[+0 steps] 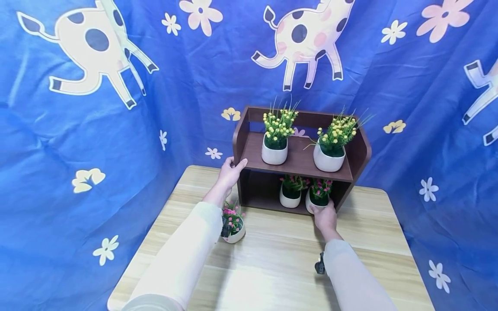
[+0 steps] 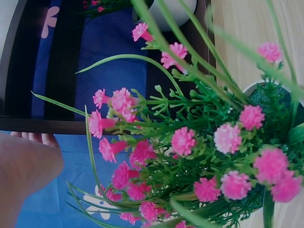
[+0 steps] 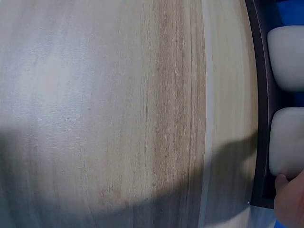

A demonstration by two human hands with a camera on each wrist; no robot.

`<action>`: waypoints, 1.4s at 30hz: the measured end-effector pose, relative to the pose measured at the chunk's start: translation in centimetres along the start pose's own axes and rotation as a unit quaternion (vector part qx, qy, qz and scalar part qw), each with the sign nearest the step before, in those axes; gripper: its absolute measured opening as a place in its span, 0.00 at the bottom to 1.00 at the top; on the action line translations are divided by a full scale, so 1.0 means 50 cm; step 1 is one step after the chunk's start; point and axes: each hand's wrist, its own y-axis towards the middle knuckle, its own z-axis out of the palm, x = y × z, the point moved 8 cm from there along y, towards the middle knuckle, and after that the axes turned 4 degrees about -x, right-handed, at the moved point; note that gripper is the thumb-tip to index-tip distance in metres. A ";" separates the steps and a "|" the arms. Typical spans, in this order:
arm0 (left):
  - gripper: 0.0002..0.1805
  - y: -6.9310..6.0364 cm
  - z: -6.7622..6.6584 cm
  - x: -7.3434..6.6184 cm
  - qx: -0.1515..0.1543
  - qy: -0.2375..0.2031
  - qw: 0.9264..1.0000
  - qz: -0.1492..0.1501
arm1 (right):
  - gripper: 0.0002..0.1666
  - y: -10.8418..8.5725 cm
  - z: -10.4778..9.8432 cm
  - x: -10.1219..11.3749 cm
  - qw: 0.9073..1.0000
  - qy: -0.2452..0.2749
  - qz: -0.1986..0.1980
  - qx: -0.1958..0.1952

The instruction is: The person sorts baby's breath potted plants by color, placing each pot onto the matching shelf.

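Observation:
A dark brown two-tier shelf (image 1: 254, 149) stands on the table. My left hand (image 1: 229, 172) holds its left side panel, thumb at the front edge and fingers along the outside. On the lower tier, my right hand (image 1: 326, 218) grips the white pot of the right-hand pink-flowered potted plant (image 1: 320, 194); the thumb shows on the pot's front in the right wrist view. Beside that pot stands another pink-flowered plant (image 1: 290, 196). A third pink-flowered plant (image 1: 235, 235) sits on the table below my left wrist, its blooms filling much of the left wrist view.
On the upper tier stand two yellow-flowered potted plants, one at the left (image 1: 274, 155) and one at the right (image 1: 330, 162). The pale wooden table (image 1: 280, 250) extends in front of the shelf. A blue patterned curtain (image 1: 186, 86) surrounds the back and sides.

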 end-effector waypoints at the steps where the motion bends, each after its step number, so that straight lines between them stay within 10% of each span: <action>1: 0.33 -0.001 0.001 0.000 0.000 0.000 1.000 0.000 | 0.52 0.001 0.000 -0.001 1.000 -0.001 0.001 0.000; 42: 0.37 -0.016 -0.005 -0.008 -0.012 0.047 0.999 0.000 | 0.53 -0.013 -0.010 0.007 1.000 0.016 0.003 -0.010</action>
